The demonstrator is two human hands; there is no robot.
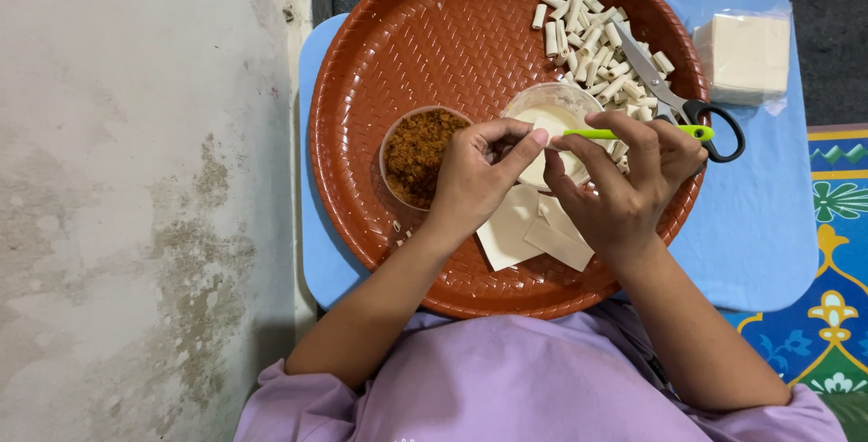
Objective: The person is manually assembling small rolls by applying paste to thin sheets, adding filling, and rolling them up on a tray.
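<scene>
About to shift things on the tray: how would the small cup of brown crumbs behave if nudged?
The cup of brown crumbs looks thin-walled and nearly full, so probably light and liable to spill if tipped. The woven tray may resist sliding. The left hand touches its rim.

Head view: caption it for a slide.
Two hands, left hand and right hand with green utensil, work over a round brown tray.

On the tray (380,35), two bowls sit side by side, rolls (592,40) behind them.
</scene>
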